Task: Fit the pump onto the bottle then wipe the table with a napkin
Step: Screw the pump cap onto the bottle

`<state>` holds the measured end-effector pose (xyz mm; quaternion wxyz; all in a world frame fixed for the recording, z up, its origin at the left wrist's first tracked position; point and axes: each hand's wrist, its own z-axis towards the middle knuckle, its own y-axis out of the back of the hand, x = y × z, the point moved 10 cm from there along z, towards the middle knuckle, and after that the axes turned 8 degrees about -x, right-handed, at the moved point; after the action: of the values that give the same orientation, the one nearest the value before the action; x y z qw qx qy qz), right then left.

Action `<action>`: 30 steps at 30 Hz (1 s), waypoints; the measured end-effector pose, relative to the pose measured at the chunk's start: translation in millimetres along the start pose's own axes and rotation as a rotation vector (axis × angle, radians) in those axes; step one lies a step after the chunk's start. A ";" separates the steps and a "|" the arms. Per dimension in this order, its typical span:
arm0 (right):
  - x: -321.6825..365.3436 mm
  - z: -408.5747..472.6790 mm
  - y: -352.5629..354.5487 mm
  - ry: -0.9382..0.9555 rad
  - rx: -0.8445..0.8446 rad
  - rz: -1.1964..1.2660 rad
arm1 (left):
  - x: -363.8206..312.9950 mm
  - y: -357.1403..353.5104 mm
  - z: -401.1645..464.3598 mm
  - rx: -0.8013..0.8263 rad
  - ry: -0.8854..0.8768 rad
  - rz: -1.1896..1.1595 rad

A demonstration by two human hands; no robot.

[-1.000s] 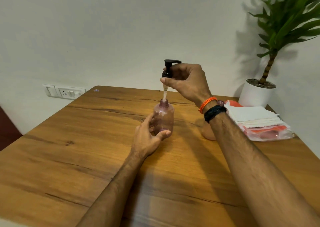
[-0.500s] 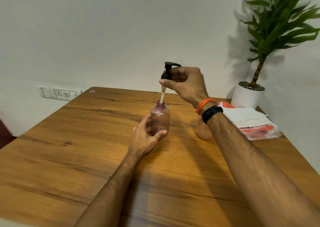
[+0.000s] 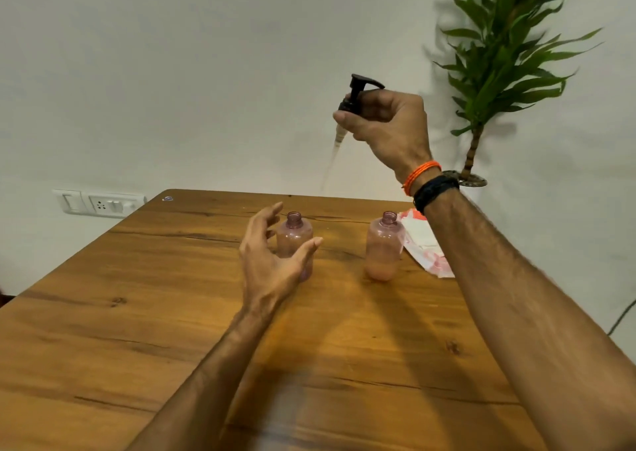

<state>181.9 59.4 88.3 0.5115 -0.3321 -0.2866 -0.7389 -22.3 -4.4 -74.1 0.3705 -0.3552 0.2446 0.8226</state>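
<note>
Black pump (image 3: 358,94) pinched in right hand (image 3: 387,129), upper centre, tube dangling clear for aiming; left hand (image 3: 272,258) fingers apart, cupped beside pink bottle (image 3: 294,240), mid-frame, apparently ready to steady it.

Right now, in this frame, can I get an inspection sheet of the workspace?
Surface: wooden table, grain cracks, no spill seen.
Job's things: pump held raised in the air, dip tube blurred; left bottle open-necked, upright; napkins in a pack at the right edge.
Clutter: second bottle open-necked, upright, some liquid at the bottom.
Hands: right hand grips the pump; left hand open beside the left bottle, contact cannot be told.
Cables: one dark cable at the far right.
Surroundings: plant in a pot, wall socket, plain wall.
</note>
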 end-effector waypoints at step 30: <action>-75.9 -22.3 68.0 -0.052 0.011 -0.320 | 7.0 -168.4 -44.6 0.340 0.221 0.072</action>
<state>261.3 64.1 20.8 0.3814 -0.2985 -0.3531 -0.8005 124.3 71.0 -130.8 0.3664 -0.3666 0.4318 0.7382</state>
